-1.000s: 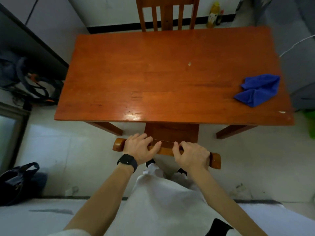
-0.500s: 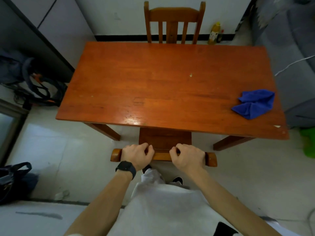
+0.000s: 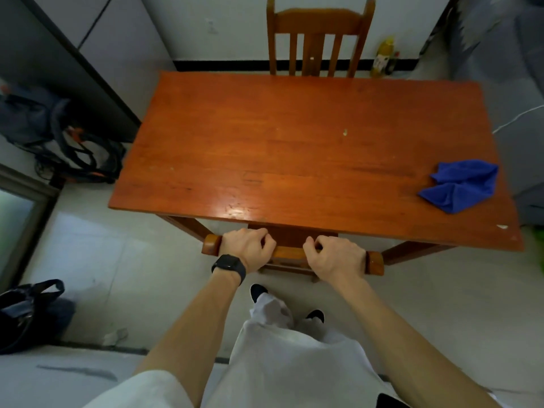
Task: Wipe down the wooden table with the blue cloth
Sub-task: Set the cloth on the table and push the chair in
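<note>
the glossy reddish wooden table (image 3: 294,142) is a long rectangle, with pale floor open along its near and left edges. a slatted chair (image 3: 321,25) stands at the far edge, and a near chair (image 3: 290,254) is tucked under the front. the crumpled blue cloth (image 3: 462,184) lies by the table's right edge, well apart from both hands. the left hand (image 3: 247,248) and the right hand (image 3: 335,256) each curl round the near chair's rounded top rail.

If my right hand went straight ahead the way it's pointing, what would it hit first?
Most likely the near edge of the wooden table, just past the knuckles of your right hand, which grips the chair's top rail. Height is unclear from one view; the blue cloth lies off to the right.
</note>
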